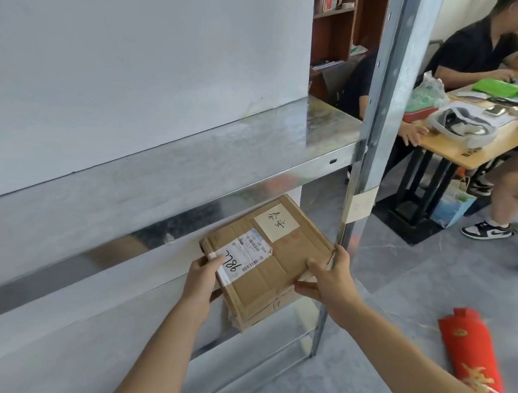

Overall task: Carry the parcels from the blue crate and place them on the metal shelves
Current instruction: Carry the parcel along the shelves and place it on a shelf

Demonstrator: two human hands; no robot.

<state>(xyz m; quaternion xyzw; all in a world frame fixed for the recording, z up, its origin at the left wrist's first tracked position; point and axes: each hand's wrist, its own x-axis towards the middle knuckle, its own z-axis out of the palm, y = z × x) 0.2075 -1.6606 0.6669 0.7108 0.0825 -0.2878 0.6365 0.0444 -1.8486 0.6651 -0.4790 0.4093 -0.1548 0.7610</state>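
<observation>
Metal shelf post (379,117) stands just beside the held parcel (266,258).

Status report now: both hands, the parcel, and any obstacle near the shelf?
Left hand and right hand both grip the cardboard parcel. Parcel partly in under the upper metal shelf. Shelf post close beside right hand.

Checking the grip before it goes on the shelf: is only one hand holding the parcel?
No, the left hand grips the parcel at its left edge and the right hand at its right corner.
</observation>
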